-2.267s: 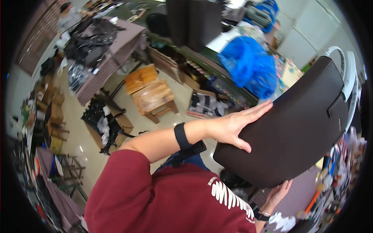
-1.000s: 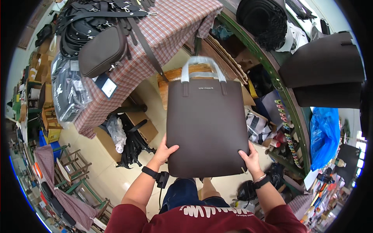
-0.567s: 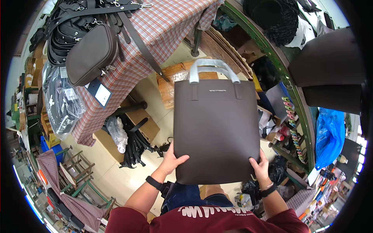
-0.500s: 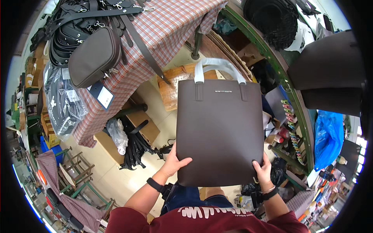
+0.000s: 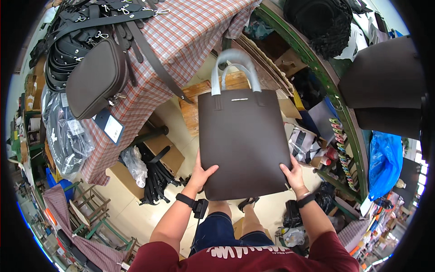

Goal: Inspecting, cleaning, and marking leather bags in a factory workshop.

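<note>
A dark brown tote bag (image 5: 244, 145) hangs in the air before me, its front panel facing me and its two handles wrapped in white covering. My left hand (image 5: 200, 174) grips the bag's lower left edge, thumb on the front and fingers behind. At the lower right edge my right hand (image 5: 293, 176) holds it the same way. The fingers behind the bag are hidden from view. A small metal plate sits near the top edge between the handle tabs.
At the left, a checked cloth covers a table (image 5: 181, 34) bearing a small brown bag (image 5: 97, 77) and several black straps (image 5: 61, 59). Beyond the tote is a wooden stool (image 5: 188, 111). A green-framed rack (image 5: 349, 136) stands at the right, beside a blue plastic bag (image 5: 384, 158).
The tote bag has moved away from me and slightly left, with both hands still on it. My arms reach farther forward, and more of my legs shows below the bag.
</note>
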Motion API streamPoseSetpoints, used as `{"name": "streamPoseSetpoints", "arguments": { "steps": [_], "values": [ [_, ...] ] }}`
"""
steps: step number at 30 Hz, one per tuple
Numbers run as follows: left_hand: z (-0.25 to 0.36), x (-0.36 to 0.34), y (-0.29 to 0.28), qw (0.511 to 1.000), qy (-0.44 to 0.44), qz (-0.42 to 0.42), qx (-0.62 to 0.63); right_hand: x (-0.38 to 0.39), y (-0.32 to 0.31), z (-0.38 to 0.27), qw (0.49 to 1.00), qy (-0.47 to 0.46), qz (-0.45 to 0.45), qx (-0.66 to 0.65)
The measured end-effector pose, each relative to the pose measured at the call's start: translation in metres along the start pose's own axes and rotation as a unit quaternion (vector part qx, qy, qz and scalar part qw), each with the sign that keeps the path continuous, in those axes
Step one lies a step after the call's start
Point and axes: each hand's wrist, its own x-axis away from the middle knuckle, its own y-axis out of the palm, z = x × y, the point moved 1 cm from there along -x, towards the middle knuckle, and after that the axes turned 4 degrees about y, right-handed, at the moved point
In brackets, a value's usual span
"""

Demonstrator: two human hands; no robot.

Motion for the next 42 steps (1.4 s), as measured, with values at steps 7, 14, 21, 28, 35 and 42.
{"name": "streamPoseSetpoints", "arguments": {
  "steps": [7,14,21,28,35,42],
  "values": [
    [-0.001,0.025,-0.005,0.999,0.03,0.042,-0.018,0.011,-0.001,-0.019,0.999,-0.031,0.012,0.037],
    [0.003,0.028,-0.004,0.997,0.05,0.056,0.006,-0.005,-0.001,-0.028,0.994,-0.088,-0.009,0.062],
    [-0.057,-0.026,-0.003,0.986,-0.113,0.081,0.088,-0.083,0.011,0.003,0.967,0.063,-0.066,0.239],
    [-0.034,-0.042,0.003,0.982,0.017,0.146,-0.116,-0.049,-0.004,0.009,0.95,-0.09,-0.052,0.296],
    [0.087,0.037,0.214,0.947,0.155,-0.106,-0.261,0.064,-0.133,-0.008,0.949,-0.142,0.032,0.279],
    [0.167,0.133,0.43,0.786,0.484,-0.229,-0.309,0.192,-0.281,0.033,0.932,-0.152,0.134,0.3]
  ]
}}
